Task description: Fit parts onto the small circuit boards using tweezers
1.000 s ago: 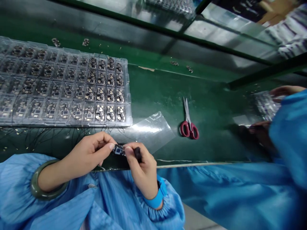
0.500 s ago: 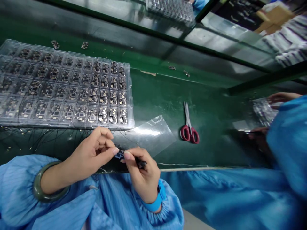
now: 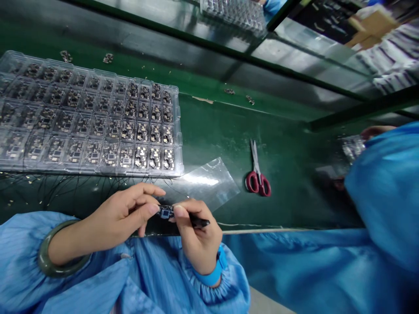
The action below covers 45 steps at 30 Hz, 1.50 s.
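Small circuit board (image 3: 166, 213) held level above the near edge of the table (image 3: 222, 131), between both hands; any markings too small to read. Left hand (image 3: 121, 216): thumb at the board's left end, forefinger extended, loosely parted from thumb. Right hand (image 3: 199, 235): thumb and forefinger pinched closed on the right end; a dark object (image 3: 200, 223) also in its grip, type unclear. Beyond: clear compartment tray (image 3: 180, 131) of boards, clear plastic sheet (image 3: 212, 183), red-handled scissors (image 3: 258, 174). Far right: another person's blue sleeve (image 3: 386, 183).
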### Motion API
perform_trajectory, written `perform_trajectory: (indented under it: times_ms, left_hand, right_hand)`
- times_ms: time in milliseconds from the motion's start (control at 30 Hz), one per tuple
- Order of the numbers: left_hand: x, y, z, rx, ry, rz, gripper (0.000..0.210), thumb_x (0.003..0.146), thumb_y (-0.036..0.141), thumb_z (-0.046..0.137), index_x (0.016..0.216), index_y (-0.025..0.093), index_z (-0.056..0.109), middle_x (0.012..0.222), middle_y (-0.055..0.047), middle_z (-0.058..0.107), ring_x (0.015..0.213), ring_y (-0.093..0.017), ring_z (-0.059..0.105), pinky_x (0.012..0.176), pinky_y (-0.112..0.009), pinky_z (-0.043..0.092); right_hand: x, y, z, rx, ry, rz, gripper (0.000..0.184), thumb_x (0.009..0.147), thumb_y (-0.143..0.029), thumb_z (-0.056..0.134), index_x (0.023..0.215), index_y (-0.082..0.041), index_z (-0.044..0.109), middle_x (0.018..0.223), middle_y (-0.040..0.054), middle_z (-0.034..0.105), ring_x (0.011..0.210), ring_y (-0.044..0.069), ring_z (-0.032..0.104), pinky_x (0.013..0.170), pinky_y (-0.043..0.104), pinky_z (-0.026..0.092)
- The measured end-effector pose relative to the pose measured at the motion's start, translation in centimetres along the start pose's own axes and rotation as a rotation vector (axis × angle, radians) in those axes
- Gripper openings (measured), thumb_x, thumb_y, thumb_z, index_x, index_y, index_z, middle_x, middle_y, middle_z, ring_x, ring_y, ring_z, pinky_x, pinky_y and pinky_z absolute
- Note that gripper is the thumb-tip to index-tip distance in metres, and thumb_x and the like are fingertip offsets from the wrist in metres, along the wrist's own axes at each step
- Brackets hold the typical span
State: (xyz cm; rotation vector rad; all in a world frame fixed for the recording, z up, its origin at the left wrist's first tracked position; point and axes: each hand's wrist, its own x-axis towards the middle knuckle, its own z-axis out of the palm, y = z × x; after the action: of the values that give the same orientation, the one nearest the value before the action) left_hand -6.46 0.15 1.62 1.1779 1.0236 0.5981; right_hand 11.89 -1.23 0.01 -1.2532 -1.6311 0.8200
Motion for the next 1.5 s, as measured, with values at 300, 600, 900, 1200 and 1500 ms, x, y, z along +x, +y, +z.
perform_trajectory:
  times_ms: [300,600,900,1200,1500]
  left_hand:
    - [-0.3,0.2,-0.5,0.356,0.078,0.194,0.015,0.094,0.026,0.046,0.084,0.018,0.053,0.065,0.004,0.055,0.057,-0.008,0.052,0.055,-0.02,0.039]
    - [-0.6,-0.7,-0.7,0.103,0.146,0.232,0.014,0.095,0.029,0.048,0.091,0.017,0.056,0.082,-0.003,0.068,0.076,-0.014,0.065,0.069,-0.023,0.05]
    - [-0.5,-1.7,-1.3,0.04,0.144,0.174,0.031,0.092,0.038,0.055,0.111,0.015,0.061,0.107,-0.013,0.072,0.091,-0.019,0.07,0.08,-0.029,0.055]
    - [-1.7,-1.1,-2.2,0.068,-0.049,0.398,0.039,0.095,0.04,0.046,0.074,0.012,0.063,0.062,-0.01,0.072,0.044,-0.01,0.059,0.046,-0.018,0.044]
    - [-4.4,3.1,-6.1,0.718,0.392,0.432,0.023,0.094,0.021,0.044,0.103,0.019,0.065,0.104,-0.007,0.07,0.098,-0.018,0.063,0.09,-0.029,0.047]
  right_hand:
    - [0.1,-0.5,0.6,0.099,-0.062,0.004,0.009,0.088,-0.018,0.057,0.081,-0.022,0.062,0.066,-0.002,0.064,0.057,0.011,0.057,0.055,0.023,0.045]
    - [0.7,-1.1,0.4,0.22,-0.08,0.128,0.009,0.086,-0.024,0.062,0.082,-0.022,0.07,0.078,0.0032,0.073,0.07,0.017,0.067,0.063,0.029,0.055]
    - [7.7,-2.5,2.5,-0.283,0.715,-0.364,0.031,0.087,-0.015,0.059,0.114,-0.028,0.069,0.097,0.0041,0.074,0.073,0.022,0.069,0.068,0.039,0.056]
    - [8.8,0.4,5.2,-0.652,-0.359,-0.693,0.037,0.087,-0.007,0.049,0.117,-0.02,0.066,0.12,0.0075,0.067,0.073,0.023,0.066,0.063,0.039,0.057]
    - [8.6,0.0,5.1,-0.707,-0.376,-0.637,0.03,0.087,-0.026,0.061,0.116,-0.018,0.066,0.125,0.0121,0.064,0.079,0.024,0.067,0.068,0.04,0.059]
